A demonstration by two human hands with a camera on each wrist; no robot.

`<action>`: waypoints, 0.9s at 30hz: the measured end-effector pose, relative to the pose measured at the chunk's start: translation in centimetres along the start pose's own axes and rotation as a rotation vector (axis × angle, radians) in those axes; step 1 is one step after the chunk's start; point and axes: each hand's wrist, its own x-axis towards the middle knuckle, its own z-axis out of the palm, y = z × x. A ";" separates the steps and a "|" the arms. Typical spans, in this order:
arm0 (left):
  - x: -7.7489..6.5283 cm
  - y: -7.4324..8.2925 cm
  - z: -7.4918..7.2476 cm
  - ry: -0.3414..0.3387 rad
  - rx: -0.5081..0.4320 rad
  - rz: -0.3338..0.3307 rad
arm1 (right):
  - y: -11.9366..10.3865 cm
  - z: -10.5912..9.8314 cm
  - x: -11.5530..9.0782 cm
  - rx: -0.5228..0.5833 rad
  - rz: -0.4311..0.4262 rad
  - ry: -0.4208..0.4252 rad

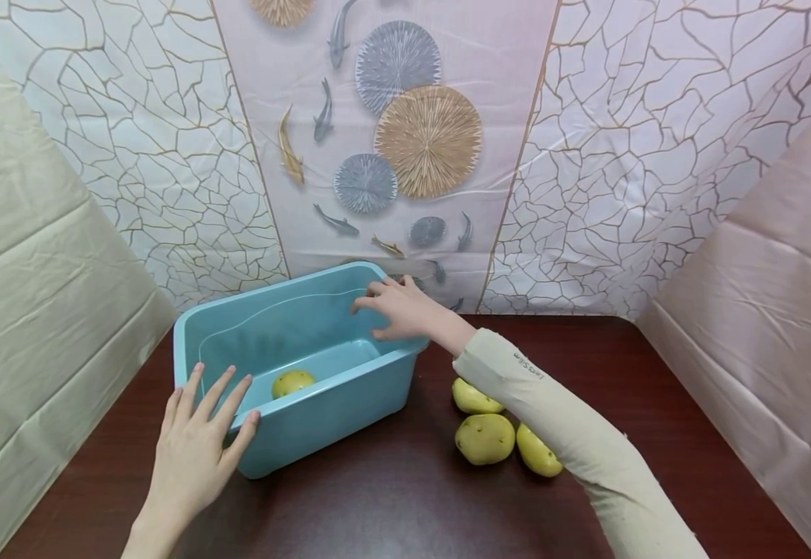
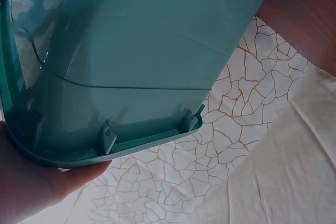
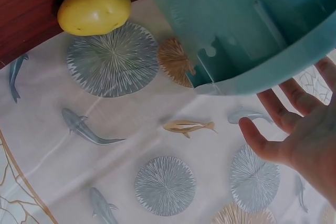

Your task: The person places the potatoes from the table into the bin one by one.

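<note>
A blue plastic bin (image 1: pixel 328 415) stands at an angle on the table, with one yellow potato (image 1: pixel 293 383) inside on its floor. My left hand (image 1: pixel 192 446) is at the bin's near left corner, its fingers spread and thumb right at the rim. In the left wrist view, that thumb (image 2: pixel 86 177) lies along the rim. Over the bin's right end is my right hand (image 1: pixel 405 310), fingers apart and slightly bent, holding nothing. The right wrist view shows its fingers (image 3: pixel 278 109) near the rim. Three more potatoes (image 1: pixel 485 439) lie on the table below my right forearm, partly hidden by the sleeve.
The dark wooden table (image 1: pixel 405 512) reaches back to a patterned cloth (image 1: pixel 391 225) with fish and round motifs. Pale cloth walls (image 1: pixel 42 310) slope in on the left and right. My right sleeve (image 1: pixel 573 419) crosses above the table's right half.
</note>
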 end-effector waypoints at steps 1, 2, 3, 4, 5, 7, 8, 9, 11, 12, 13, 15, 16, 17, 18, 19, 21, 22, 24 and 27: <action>0.0 0.0 0.0 0.001 0.000 0.000 | 0.0 0.0 -0.1 0.001 -0.004 0.008; 0.0 0.0 0.0 0.001 0.000 -0.001 | 0.0 -0.1 -0.1 0.001 -0.008 0.015; 0.0 0.0 0.0 0.001 0.000 -0.002 | 0.0 -0.1 -0.2 0.003 -0.012 0.020; 0.0 0.0 0.0 0.001 0.000 -0.002 | 0.0 -0.1 -0.3 0.004 -0.015 0.026; 0.0 0.0 0.1 0.000 0.000 -0.003 | 0.0 -0.1 -0.4 0.006 -0.017 0.032; 0.0 0.0 0.1 -0.001 0.000 -0.003 | 0.0 -0.1 -0.5 0.011 -0.019 0.044; 0.0 0.0 0.1 -0.003 0.002 -0.002 | 0.1 -0.1 -0.6 0.013 -0.020 0.050; 0.1 0.0 0.1 -0.002 0.003 -0.001 | 0.1 0.0 -0.7 0.017 -0.022 0.056; 0.1 0.0 0.1 0.000 0.004 0.001 | 0.1 0.0 -0.9 0.016 -0.025 0.068; 0.1 0.0 0.2 0.000 0.004 0.001 | 0.2 0.1 -1.0 0.013 -0.026 0.072; 0.2 0.0 0.2 0.000 0.005 0.002 | 0.2 0.2 -1.1 0.014 -0.026 0.078; 0.2 0.0 0.2 0.001 0.006 0.002 | 0.3 0.3 -1.3 0.014 -0.028 0.087; 0.2 -0.1 0.2 0.001 0.005 0.001 | 0.4 0.4 -1.4 0.014 -0.029 0.093; 0.2 0.0 0.2 0.000 0.006 0.001 | 0.4 0.5 -1.4 0.017 -0.030 0.099; 0.2 0.0 0.2 0.000 0.005 0.000 | 0.5 0.6 -1.5 0.021 -0.031 0.106; 0.2 -0.1 0.1 0.000 0.006 0.000 | 0.5 0.6 -1.5 0.026 -0.031 0.113; 0.2 0.0 0.1 0.000 0.005 -0.001 | 0.6 0.8 -1.6 0.030 -0.032 0.124; 0.1 0.0 0.1 0.000 0.003 -0.001 | 0.7 0.8 -1.7 0.031 -0.031 0.130; 0.1 0.0 0.0 0.003 0.002 -0.001 | 0.7 0.8 -1.8 0.029 -0.031 0.142; 0.1 0.0 0.0 0.005 0.001 -0.002 | 0.7 0.7 -2.2 0.032 -0.034 0.159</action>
